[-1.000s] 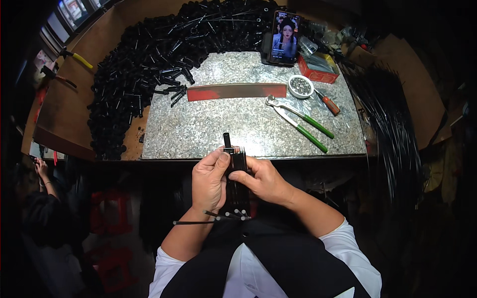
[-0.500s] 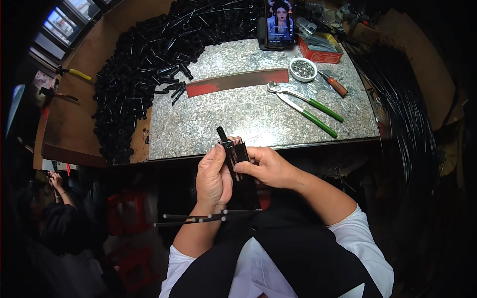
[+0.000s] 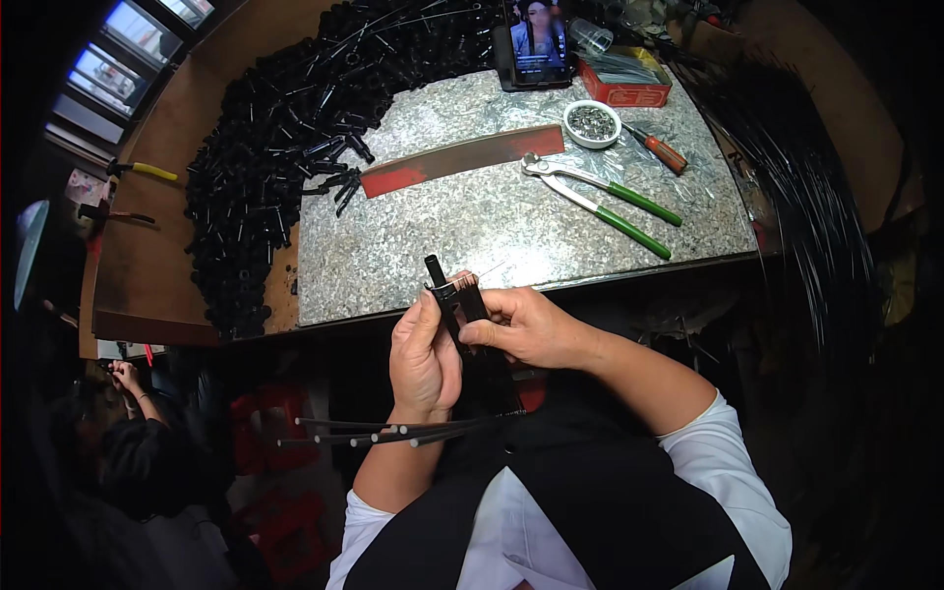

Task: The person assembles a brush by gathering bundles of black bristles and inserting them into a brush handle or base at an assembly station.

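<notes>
Just in front of the table edge, both hands are closed on a black plastic piece (image 3: pixel 447 295) with a short tube standing up at its top left. My left hand (image 3: pixel 423 359) grips it from the left, thumb raised along its side. From the right, my right hand (image 3: pixel 526 326) presses its thumb against the front of several thin dark strips beside the tube. Fine light wires or threads show near the top of the piece; their exact shape is too small to make out. Several dark rods with pale round ends (image 3: pixel 393 433) stick out leftward over my left forearm.
On the speckled tabletop (image 3: pixel 413 236) lie green-handled pincers (image 3: pixel 600 202), a curved red-and-brown strip (image 3: pixel 462 160), a white bowl of small metal bits (image 3: pixel 592 125) and a screwdriver (image 3: pixel 664 152). A heap of black parts (image 3: pixel 265 147) fills the left; long black rods (image 3: pixel 806 177) hang right. A phone (image 3: pixel 536 44) stands behind.
The view has shifted slightly, so the table's contents sit a little differently in the picture. Both hands keep hold of the black piece, and its tube tilts slightly differently. The pale-ended rods reach farther left.
</notes>
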Motion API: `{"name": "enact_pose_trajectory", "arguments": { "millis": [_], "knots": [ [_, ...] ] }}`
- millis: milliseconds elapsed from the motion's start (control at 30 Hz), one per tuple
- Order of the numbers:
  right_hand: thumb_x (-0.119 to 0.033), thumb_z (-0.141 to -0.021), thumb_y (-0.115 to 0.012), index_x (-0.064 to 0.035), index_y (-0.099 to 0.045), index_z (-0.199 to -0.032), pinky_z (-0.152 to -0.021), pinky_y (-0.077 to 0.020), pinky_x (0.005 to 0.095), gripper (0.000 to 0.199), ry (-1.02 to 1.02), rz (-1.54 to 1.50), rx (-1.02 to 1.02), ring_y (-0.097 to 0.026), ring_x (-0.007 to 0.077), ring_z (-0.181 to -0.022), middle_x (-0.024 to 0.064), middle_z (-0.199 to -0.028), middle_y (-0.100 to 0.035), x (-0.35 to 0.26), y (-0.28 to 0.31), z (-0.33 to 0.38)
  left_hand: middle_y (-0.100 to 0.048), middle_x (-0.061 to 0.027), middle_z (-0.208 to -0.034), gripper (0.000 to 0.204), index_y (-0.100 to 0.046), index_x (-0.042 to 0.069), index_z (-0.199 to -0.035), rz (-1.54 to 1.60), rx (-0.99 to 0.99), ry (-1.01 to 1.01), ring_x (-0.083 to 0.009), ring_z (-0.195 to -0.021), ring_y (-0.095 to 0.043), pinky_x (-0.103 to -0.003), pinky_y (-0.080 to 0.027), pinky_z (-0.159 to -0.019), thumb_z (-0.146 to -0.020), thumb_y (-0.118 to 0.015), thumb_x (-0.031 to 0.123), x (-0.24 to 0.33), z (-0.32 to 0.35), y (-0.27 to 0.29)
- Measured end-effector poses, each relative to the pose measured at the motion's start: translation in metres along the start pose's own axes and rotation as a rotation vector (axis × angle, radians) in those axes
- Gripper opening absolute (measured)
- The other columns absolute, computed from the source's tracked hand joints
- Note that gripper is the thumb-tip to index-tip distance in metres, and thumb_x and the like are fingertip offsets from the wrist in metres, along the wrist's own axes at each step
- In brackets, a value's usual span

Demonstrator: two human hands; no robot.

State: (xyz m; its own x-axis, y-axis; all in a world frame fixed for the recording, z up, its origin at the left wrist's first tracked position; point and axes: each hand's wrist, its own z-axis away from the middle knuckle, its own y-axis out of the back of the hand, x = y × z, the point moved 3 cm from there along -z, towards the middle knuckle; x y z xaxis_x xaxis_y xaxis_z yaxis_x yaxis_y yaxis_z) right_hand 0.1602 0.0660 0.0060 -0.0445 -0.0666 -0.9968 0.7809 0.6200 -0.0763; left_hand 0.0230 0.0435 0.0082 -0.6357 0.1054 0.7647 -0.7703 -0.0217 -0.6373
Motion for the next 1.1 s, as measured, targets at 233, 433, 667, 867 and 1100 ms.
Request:
{"name": "enact_pose_trajectory", "arguments": {
  "millis": [233, 433, 667, 867, 1100],
  "knots": [
    [-0.022, -0.090, -0.064, -0.0053, -0.062, -0.086, -0.044, -0.0363, 0.0209, 0.018, 0.076, 0.055, 0.007, -0.047, 0.0034, -0.050, -0.0040, -0.061, -0.052, -0.008, 0.001, 0.003, -0.059, -0.0185, -0.116, 0.038, -0.052, -0.008, -0.117, -0.043, 0.019, -0.006, -0.0206, -0.103, -0.058, -0.034, -0.044, -0.094, -0.098, -0.048, 0.025, 0.000, 0.000, -0.003],
    [-0.025, -0.089, -0.064, -0.0024, -0.060, -0.081, -0.047, -0.0382, 0.0239, 0.024, -0.079, -0.003, -0.019, -0.046, 0.0053, -0.050, -0.0004, -0.061, -0.053, -0.002, 0.002, 0.000, -0.058, -0.0189, -0.117, 0.038, -0.052, -0.008, -0.117, 0.003, 0.000, 0.023, -0.0220, -0.104, -0.058, -0.035, -0.042, -0.097, -0.098, -0.047, 0.025, -0.001, -0.002, 0.001],
    [-0.029, -0.090, -0.063, -0.0042, -0.060, -0.078, -0.046, -0.0389, 0.0211, 0.027, -0.125, -0.086, -0.087, -0.050, 0.0052, -0.050, -0.0012, -0.065, -0.057, 0.002, 0.005, -0.003, -0.056, -0.0201, -0.120, 0.038, -0.052, -0.006, -0.119, 0.072, -0.045, 0.053, -0.0247, -0.110, -0.055, -0.038, -0.040, -0.099, -0.099, -0.045, 0.025, 0.000, -0.002, 0.003],
    [-0.032, -0.090, -0.062, -0.0048, -0.061, -0.080, -0.047, -0.0394, 0.0203, 0.029, -0.131, -0.114, -0.170, -0.050, 0.0054, -0.052, -0.0006, -0.070, -0.059, 0.003, 0.008, -0.007, -0.048, -0.0222, -0.132, 0.043, -0.048, -0.007, -0.125, 0.026, -0.053, 0.058, -0.0263, -0.114, -0.053, -0.039, -0.040, -0.100, -0.099, -0.044, 0.026, 0.000, -0.002, 0.001],
    [-0.029, -0.091, -0.062, -0.0039, -0.062, -0.088, -0.048, -0.0403, 0.0206, 0.025, -0.166, -0.085, -0.135, -0.051, 0.0059, -0.054, -0.0002, -0.073, -0.060, -0.001, 0.005, -0.007, -0.049, -0.0240, -0.131, 0.040, -0.052, -0.007, -0.121, 0.033, -0.075, 0.049, -0.0299, -0.125, -0.046, -0.042, -0.038, -0.105, -0.099, -0.043, 0.026, 0.000, 0.000, -0.004]
  ]
}}
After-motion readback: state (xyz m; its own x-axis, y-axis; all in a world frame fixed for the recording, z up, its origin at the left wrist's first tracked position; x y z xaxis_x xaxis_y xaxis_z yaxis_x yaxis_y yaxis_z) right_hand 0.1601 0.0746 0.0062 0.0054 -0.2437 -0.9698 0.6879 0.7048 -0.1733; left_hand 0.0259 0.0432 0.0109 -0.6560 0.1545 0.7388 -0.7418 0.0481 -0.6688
